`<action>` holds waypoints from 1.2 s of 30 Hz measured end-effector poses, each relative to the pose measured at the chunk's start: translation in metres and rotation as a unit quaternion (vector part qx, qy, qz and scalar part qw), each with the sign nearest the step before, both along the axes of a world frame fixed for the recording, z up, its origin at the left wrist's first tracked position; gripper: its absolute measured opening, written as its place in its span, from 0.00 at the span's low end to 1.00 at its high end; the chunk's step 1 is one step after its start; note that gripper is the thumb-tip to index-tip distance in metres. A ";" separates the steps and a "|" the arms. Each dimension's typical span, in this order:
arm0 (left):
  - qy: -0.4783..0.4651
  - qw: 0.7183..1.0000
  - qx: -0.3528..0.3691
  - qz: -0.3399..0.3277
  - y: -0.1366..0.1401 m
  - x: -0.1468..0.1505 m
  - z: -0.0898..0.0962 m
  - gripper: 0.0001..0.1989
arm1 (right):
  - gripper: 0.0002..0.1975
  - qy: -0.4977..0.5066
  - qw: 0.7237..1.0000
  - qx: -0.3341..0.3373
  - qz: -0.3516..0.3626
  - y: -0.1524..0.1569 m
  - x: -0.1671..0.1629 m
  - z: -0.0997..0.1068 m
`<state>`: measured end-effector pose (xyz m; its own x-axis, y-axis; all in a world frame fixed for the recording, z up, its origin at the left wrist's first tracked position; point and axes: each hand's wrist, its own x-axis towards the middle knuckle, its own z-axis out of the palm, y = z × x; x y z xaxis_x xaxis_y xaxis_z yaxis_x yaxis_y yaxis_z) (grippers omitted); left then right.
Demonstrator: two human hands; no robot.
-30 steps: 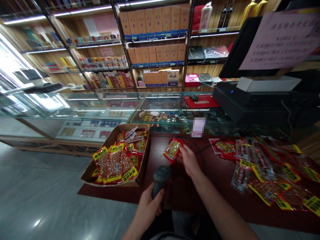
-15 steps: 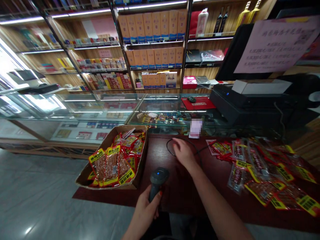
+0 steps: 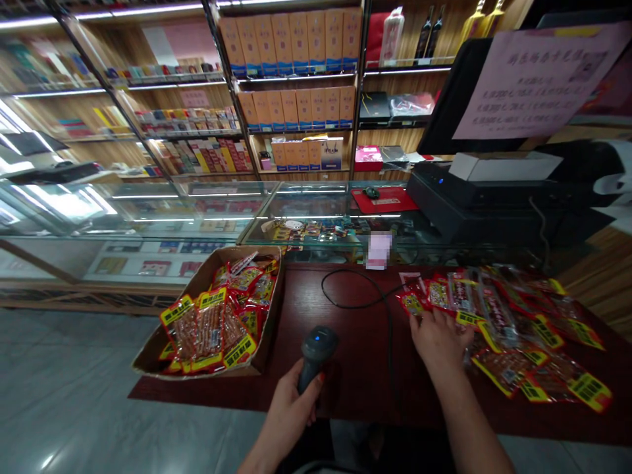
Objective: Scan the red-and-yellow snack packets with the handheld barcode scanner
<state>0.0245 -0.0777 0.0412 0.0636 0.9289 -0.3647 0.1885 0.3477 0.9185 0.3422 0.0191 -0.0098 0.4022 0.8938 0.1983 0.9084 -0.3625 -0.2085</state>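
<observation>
My left hand is wrapped round the handle of a dark grey barcode scanner, held above the front of the dark red table. A small blue light glows on the scanner's head. On the right, my right hand lies palm down with its fingers stretched over the near left edge of a spread of red and yellow snack packets. Its fingertips reach the packets and partly cover them. A cardboard box on the left holds more packets of the same sort.
A black cable loops across the table. Behind stands a glass display counter with a red mouse pad and a pinkish paper. At right are a monitor and a black machine. Stocked shelves line the wall.
My right hand has moved right, from over the cable loop to the packets. My left hand still holds the scanner. The whole view has shifted slightly.
</observation>
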 end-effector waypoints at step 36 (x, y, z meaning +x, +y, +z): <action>0.006 1.000 0.020 -0.021 -0.005 0.001 0.012 0.23 | 0.19 0.819 0.562 0.104 0.058 0.014 -0.120 -0.016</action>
